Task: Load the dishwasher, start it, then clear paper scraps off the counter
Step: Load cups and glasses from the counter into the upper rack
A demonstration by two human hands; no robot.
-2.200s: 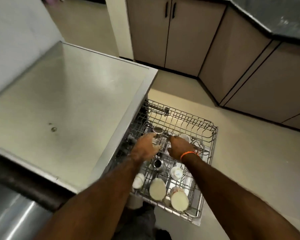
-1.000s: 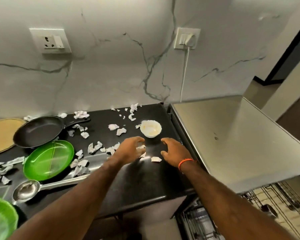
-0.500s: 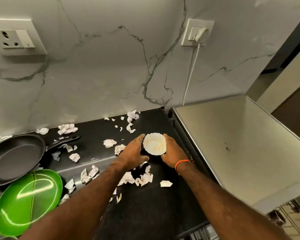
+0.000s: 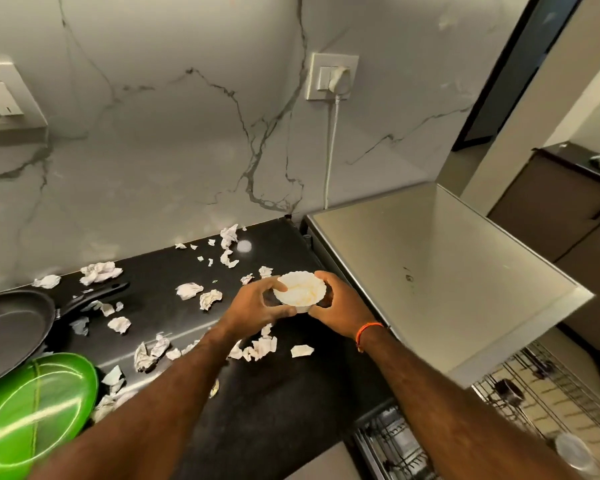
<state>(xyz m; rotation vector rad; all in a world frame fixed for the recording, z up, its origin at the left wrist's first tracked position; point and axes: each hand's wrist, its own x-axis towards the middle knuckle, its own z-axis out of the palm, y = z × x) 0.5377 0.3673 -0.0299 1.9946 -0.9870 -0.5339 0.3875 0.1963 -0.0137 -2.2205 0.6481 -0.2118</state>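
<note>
A small white bowl (image 4: 300, 292) with a scalloped rim is held just above the black counter (image 4: 291, 403), tilted toward me. My left hand (image 4: 257, 308) grips its left side and my right hand (image 4: 340, 306), with an orange band at the wrist, grips its right side. Several crumpled paper scraps (image 4: 260, 348) lie scattered over the counter around and under my hands. The steel top of the dishwasher (image 4: 440, 282) adjoins the counter on the right. Its pulled-out wire rack (image 4: 541, 407) shows at the lower right with small items in it.
A black frying pan (image 4: 11, 334) and a green plate (image 4: 39, 410) sit at the left of the counter. A white plug and cable (image 4: 331, 140) run down the marbled wall. Brown cabinets (image 4: 561, 209) stand at the far right.
I have turned from the dishwasher rack to the counter. Both hands reached for the white bowl, closed around it and have lifted it slightly off the counter.
</note>
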